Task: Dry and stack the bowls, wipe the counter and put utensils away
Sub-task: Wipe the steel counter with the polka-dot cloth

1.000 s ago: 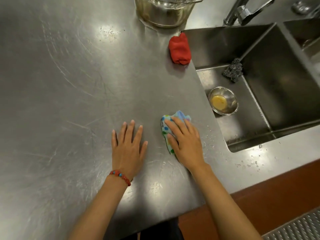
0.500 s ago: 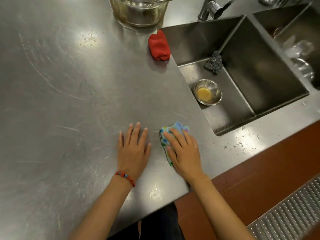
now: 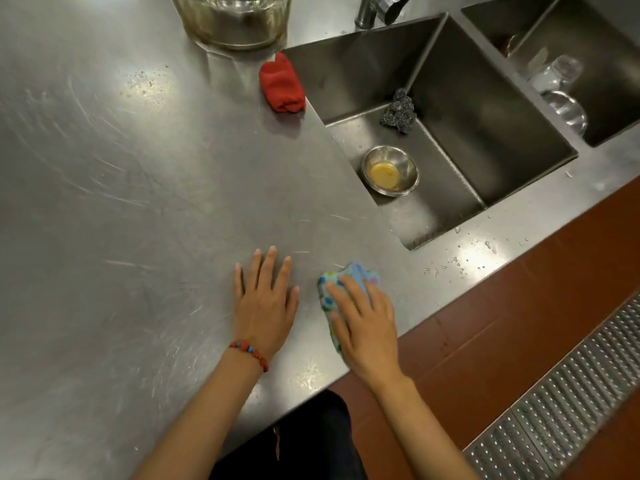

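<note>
A small spotted cloth (image 3: 341,287), pale blue with coloured dots, lies bunched on the steel desk (image 3: 145,174) close to its near edge, and the person's right hand (image 3: 367,320) presses down on it with fingers spread flat over the top, so only the far end and left side of the cloth peek out. It is a flat press rather than a closed grasp. Just to the left, apart from the cloth, the left hand (image 3: 265,306) rests palm down on the bare steel, fingers straight and slightly fanned, holding nothing; a red beaded bracelet (image 3: 250,353) circles that wrist. The steel around both hands is scuffed with swirling scratches, and water drops (image 3: 460,261) speckle the strip between the cloth and the sink. Farther off, to the right, the near sink basin (image 3: 433,216) holds a small metal bowl (image 3: 389,169) with a yellowish residue in its bottom, standing upright on the shallow ledge, and a dark steel scourer (image 3: 399,110) sits beyond it on the same ledge. A rolled red cloth (image 3: 282,84) lies on the desk right at the basin's far left corner. Behind that stands a large clear container (image 3: 235,19), cut off by the top edge. A second basin (image 3: 595,77) at far right holds clear glassware (image 3: 561,84), blurred. Below the desk runs reddish floor (image 3: 502,334) and a metal grating (image 3: 568,403).
</note>
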`<state>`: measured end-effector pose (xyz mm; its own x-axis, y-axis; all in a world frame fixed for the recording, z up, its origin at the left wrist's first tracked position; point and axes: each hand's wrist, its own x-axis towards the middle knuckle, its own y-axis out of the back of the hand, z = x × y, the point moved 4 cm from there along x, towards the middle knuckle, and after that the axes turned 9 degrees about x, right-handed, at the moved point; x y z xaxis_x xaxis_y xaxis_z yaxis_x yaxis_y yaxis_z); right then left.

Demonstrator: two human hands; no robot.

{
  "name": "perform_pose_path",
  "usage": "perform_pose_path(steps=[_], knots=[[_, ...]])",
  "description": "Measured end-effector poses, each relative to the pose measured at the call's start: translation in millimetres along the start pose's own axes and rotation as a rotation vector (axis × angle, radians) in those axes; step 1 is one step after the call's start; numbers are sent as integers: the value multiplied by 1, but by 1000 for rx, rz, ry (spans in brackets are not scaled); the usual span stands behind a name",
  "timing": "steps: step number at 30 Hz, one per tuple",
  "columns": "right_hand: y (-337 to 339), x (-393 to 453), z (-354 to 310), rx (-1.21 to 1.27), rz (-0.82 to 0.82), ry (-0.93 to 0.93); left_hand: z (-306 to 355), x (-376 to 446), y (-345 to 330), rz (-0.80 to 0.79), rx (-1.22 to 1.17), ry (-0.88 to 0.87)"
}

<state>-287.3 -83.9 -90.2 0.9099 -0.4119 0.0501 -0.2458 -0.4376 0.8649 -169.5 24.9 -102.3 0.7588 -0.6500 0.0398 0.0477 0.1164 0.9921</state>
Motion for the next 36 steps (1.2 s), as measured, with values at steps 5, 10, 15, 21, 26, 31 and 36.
perform_pose_path(steps=[5, 10, 15, 21, 26, 31, 36], knots=[[14, 2, 29, 12, -53, 7, -2, -1, -1, 6, -4, -17], [28, 6, 47, 141, -3, -167, -1, -3, 2, -1, -17, -23], [47, -4, 53, 462, 257, -540, -1, -4, 5, -25, -50, -26], [53, -7, 59, 402, 159, -889, 0, -4, 7, -13, -56, -16], [56, 7, 55, 753, 111, -949, 0, -3, 10, -14, -75, -3], [66, 41, 45, 931, 108, -837, -1, -5, 13, -39, -80, 30], [57, 127, 27, 1090, 24, -721, -13, -3, 13, -103, -86, 136]])
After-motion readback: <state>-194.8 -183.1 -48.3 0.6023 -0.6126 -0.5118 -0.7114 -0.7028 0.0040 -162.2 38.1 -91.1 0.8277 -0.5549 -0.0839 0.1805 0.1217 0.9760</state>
